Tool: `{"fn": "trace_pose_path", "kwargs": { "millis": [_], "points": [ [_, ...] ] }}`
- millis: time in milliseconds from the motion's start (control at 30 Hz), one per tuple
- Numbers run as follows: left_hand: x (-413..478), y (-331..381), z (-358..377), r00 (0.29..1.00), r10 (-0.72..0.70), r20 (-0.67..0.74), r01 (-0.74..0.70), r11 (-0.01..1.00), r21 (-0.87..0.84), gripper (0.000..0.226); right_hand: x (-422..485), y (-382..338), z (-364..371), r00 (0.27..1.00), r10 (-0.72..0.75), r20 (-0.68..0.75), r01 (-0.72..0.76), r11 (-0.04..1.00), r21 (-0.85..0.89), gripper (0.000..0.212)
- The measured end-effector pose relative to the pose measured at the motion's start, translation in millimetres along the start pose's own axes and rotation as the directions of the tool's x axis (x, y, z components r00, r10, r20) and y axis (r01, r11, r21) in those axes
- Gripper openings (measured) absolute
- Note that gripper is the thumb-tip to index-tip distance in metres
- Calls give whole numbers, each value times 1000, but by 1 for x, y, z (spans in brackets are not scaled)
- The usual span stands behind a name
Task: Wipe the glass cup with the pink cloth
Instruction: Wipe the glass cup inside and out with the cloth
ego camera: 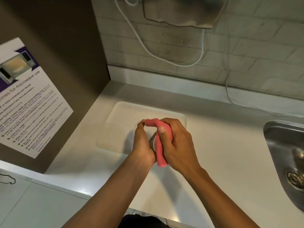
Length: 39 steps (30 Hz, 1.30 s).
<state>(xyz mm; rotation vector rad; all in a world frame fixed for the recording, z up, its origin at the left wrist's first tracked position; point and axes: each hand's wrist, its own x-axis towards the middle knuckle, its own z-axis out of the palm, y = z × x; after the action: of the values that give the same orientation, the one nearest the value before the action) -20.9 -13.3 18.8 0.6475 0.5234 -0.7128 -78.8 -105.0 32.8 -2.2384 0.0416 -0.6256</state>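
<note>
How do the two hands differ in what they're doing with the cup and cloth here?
The left hand grips the glass cup directly, bare fingers curled over its far side, while the right hand touches it only through the pink cloth. The left hand holds no cloth; the right presses the cloth along the cup's side. Both are closed around the cup above the white tray.
</note>
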Motion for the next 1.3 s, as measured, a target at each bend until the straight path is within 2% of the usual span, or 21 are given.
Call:
{"fn": "trace_pose_path", "kwargs": {
  "millis": [67, 133, 167, 267, 300, 333, 433, 533, 633, 667, 700, 733, 767, 833, 867, 933, 967, 1033, 1067, 1167, 1300],
  "points": [
    [-2, 7, 5, 1000, -25, -12, 25, 1000, -19, 61, -10, 1, 6, 999, 36, -22, -33, 994, 105, 38],
    [0, 11, 7, 995, -81, -65, 80, 996, -25, 63, -22, 6, 12, 1000, 23, 6, -23, 995, 101, 52],
    [-1, 12, 7, 992, -102, -73, 101, 995, -13, 61, -24, 9, 12, 1000, -22, 12, 21, 999, 50, 53],
    [-5, 8, 4, 998, -56, -20, 57, 997, 46, 50, -15, 19, 6, 949, -313, 24, 314, 942, -120, 44],
    [-4, 6, 2, 998, -44, -49, 49, 994, 96, 50, -10, 19, 5, 944, -327, 34, 329, 937, -117, 42],
    [-4, 5, 3, 998, -47, -40, 51, 993, 110, 50, -6, 18, 4, 959, -282, 37, 284, 954, -92, 42],
    [-3, 12, 10, 998, -53, 16, 52, 997, 58, 60, -1, 14, 3, 1000, -10, -21, 11, 999, 52, 41],
    [-2, 24, 17, 993, -117, -22, 118, 993, 28, 72, -13, 15, 7, 999, 45, -19, -42, 988, 148, 51],
    [-1, 22, 18, 983, -177, -41, 175, 984, -32, 64, -21, 14, 14, 998, -63, -26, 64, 997, 36, 54],
    [-3, 17, 22, 982, -175, -74, 175, 985, -4, 55, -18, 13, 14, 995, -101, -25, 101, 995, -1, 52],
    [-6, 10, 24, 982, -187, -34, 189, 981, 53, 43, -13, 14, 12, 988, -152, -14, 151, 987, -51, 50],
    [-13, 6, 29, 980, -198, 17, 192, 965, 178, 31, -7, 15, 9, 975, -223, 7, 223, 968, -114, 49],
    [-17, 4, 29, 976, -209, 57, 194, 962, 193, 23, -2, 16, 5, 955, -294, 32, 295, 941, -163, 49],
    [-4, 5, 21, 986, -163, 40, 163, 987, -10, 32, 6, 18, 1, 935, -352, 49, 355, 917, -181, 50],
    [-3, 7, 20, 998, -68, 3, 68, 998, -11, 39, 9, 17, 2, 944, -329, 28, 329, 931, -160, 50],
    [-3, 16, 20, 999, 7, -49, -6, 1000, 19, 48, 12, 14, 6, 983, -177, -40, 173, 981, -88, 51],
    [-2, 13, 21, 997, 7, -77, -4, 999, 39, 51, 13, 13, 8, 993, -96, -67, 92, 994, -58, 51],
    [-5, 16, 21, 998, -9, -64, 12, 999, 45, 53, 14, 12, 9, 993, -47, -106, 45, 999, -20, 53],
    [-8, 16, 21, 999, -9, -48, 11, 999, 35, 54, 14, 14, 9, 992, -31, -123, 35, 999, 33, 53],
    [-8, 15, 19, 999, 35, -22, -35, 999, 25, 60, 19, 13, 7, 983, 141, -119, -102, 953, 284, 48],
    [-7, 7, 13, 995, 100, 29, -99, 995, -17, 75, 10, 6, 6, 995, -6, -97, 22, 985, 171, 44]
  ]
}}
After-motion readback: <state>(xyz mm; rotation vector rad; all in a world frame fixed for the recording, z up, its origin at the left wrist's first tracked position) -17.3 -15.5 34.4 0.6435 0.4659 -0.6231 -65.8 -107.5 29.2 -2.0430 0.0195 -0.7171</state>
